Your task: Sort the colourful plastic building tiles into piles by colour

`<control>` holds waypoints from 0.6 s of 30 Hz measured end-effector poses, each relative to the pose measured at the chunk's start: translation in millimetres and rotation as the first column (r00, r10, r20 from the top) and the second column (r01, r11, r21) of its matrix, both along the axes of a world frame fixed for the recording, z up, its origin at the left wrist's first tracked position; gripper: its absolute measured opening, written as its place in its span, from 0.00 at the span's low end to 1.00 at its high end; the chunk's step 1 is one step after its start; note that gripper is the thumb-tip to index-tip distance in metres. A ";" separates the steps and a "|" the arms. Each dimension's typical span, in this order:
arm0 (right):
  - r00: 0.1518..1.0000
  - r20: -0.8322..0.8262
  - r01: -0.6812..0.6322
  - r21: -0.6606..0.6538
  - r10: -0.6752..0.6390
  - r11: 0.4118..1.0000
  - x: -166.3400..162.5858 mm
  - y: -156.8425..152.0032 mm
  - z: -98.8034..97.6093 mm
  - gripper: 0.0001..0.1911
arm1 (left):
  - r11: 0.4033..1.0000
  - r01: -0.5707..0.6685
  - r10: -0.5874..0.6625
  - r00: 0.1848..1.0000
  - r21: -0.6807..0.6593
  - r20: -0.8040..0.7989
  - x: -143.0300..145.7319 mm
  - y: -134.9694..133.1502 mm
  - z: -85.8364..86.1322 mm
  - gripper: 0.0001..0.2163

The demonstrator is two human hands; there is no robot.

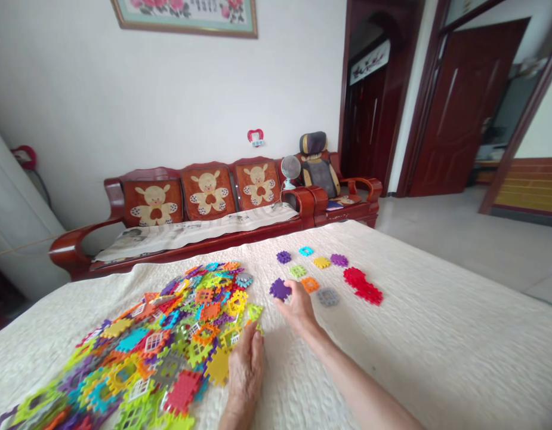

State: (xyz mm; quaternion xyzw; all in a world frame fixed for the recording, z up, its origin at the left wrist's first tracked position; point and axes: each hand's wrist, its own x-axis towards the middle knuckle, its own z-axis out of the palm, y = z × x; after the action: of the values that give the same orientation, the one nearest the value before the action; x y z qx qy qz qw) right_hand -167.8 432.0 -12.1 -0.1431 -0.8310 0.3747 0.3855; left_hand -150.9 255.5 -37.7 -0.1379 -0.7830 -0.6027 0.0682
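Observation:
My right hand (298,307) pinches a purple toothed plastic building piece (280,289) between thumb and fingers, at or just over the tablecloth. My left hand (247,365) rests at the right edge of a large pile of colourful interlocking pieces (168,340), fingers stretched out, touching or nearly touching a yellow piece (218,365). Around my right hand lie single pieces: an orange one (310,285), a grey one (328,297), a light green one (298,271) and a yellow one (321,262). Two red pieces (362,286) lie together, touching, further right.
A quilted cream cloth (428,334) covers the table. Beyond its far edge stand a wooden sofa (181,236) with bear-patterned cushions, a small fan (290,169) and an armchair (347,200) with a massage pad. Doorways are at the right.

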 end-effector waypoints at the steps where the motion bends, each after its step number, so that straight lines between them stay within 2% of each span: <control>1: 0.999 0.030 0.015 0.027 -0.016 1.000 -10.9 12.6 3.4 0.19 | 1.000 0.009 -0.009 1.000 -0.012 0.005 -0.8 0.1 -0.5 0.18; 5: 0.975 0.192 0.091 0.129 -0.115 0.987 -56.8 56.5 17.4 0.18 | 0.997 0.051 -0.052 0.999 -0.055 -0.003 -5.4 -0.4 -5.7 0.16; 9: 0.956 0.230 0.152 0.144 -0.182 0.978 -97.3 84.5 22.9 0.16 | 0.997 0.040 -0.045 0.997 -0.068 -0.065 -11.4 1.7 -22.2 0.16; 14: 0.941 0.254 0.182 0.171 -0.222 0.968 -133.6 101.1 21.8 0.15 | 0.993 0.052 -0.062 0.994 -0.108 -0.094 -20.4 4.5 -41.8 0.17; 18: 0.933 0.280 0.176 0.196 -0.227 0.965 -150.6 105.7 19.1 0.17 | 0.990 0.078 -0.090 0.991 -0.121 -0.096 -22.1 4.9 -46.1 0.17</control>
State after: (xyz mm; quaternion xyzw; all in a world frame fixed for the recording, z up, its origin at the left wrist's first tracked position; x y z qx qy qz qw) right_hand -318.4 537.7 7.0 -0.2502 -0.8892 0.2357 0.3019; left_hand -173.0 260.5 -83.8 -0.2050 -0.8061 -0.5502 0.0743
